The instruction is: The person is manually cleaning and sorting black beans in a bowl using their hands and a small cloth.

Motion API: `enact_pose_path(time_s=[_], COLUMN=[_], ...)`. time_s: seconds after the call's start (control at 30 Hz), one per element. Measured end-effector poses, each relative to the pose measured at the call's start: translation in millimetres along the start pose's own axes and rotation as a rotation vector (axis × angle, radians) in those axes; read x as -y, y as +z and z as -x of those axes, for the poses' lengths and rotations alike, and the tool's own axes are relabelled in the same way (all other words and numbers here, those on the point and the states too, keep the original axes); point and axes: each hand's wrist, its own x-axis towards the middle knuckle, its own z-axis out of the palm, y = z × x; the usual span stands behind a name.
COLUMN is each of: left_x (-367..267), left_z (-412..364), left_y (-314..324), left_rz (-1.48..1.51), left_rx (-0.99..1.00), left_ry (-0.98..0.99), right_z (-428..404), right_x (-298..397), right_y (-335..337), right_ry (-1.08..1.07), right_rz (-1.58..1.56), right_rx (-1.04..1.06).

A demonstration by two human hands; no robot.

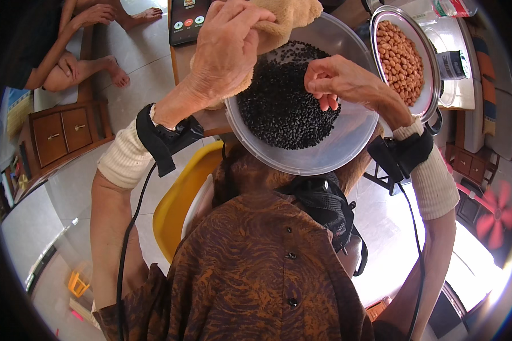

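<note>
A round translucent plastic basin point(256, 147) rests by my lap, its floor covered with small black beans or seeds point(281, 111). My left hand point(228, 47) grips a tan plush cloth point(288, 21) at the basin's upper left rim; part of the cloth hangs below my wrist. Above the black beans is my right hand point(339, 81), its fingers curled inward. Whether anything small sits between those fingertips is hidden.
Right of the basin stands a metal-rimmed pan point(432, 102) of tan-brown beans or nuts point(399, 62), near a dark packet point(452, 65). A smartphone point(183, 23) lies on the wooden table at upper left. Another person's hand point(94, 15) is farther left. A red fan point(496, 213) is at right.
</note>
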Motion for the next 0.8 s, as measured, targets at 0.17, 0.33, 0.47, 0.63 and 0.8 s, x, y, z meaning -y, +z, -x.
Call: enact_pose_path(time_s=[0.17,0.33,0.47,0.63,0.8], left_x=[-0.4,-1.9,-3.0,-3.2,-2.0], left_z=[-0.5,-1.8,-1.7,-1.8,-2.0], left_y=[-1.1,-1.5,-2.2,-1.9,-2.0], left_rz=[-0.017,-0.005,0.005,0.002,-0.003], left_rx=[0.003,-0.005,0.003,0.002,0.005], left_ry=[0.003,0.009,0.003,0.0,0.008], right_z=[3.4,5.7,7.0,5.1,4.9], right_x=[-3.1,-6.4,-3.4,-5.8,-4.7], right_y=[0.2,0.2,2.5,5.3,6.5], right_ry=[-0.006,-0.002,0.012,0.021,0.021], right_rz=[-0.124,-0.245,-0.313,-0.328,-0.334], right_rx=[0.017,0.058,0.106,0.13,0.137])
